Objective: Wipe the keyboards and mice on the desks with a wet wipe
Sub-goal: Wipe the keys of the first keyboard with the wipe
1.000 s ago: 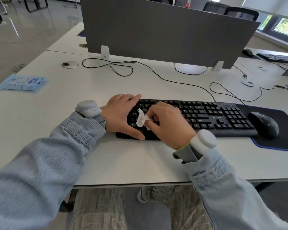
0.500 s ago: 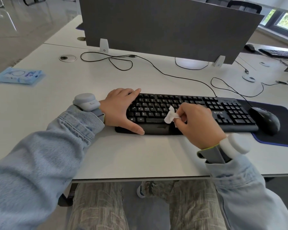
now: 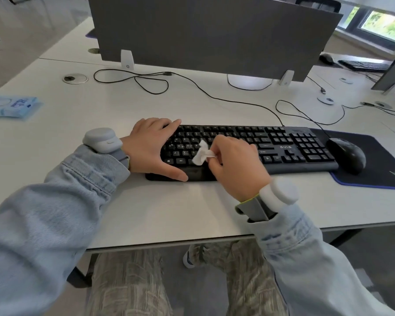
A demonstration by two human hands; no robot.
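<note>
A smooth white desk (image 3: 55, 137) holds a long, flat black plastic keyboard (image 3: 283, 147) w/ white-lettered keys & a glossy near edge. Right of it, a rounded black mouse (image 3: 347, 155) sits on a dark mat (image 3: 379, 160) w/ blue trim. The wet wipe (image 3: 201, 154), a small crumpled white wad, lies on the keyboard's left-centre keys, pinched in the right hand (image 3: 235, 166). Just left of it, the left hand (image 3: 151, 149) lies flat, fingers straight, bracing the keyboard's left end. A blue wipe pack (image 3: 12, 106) rests far left.
</note>
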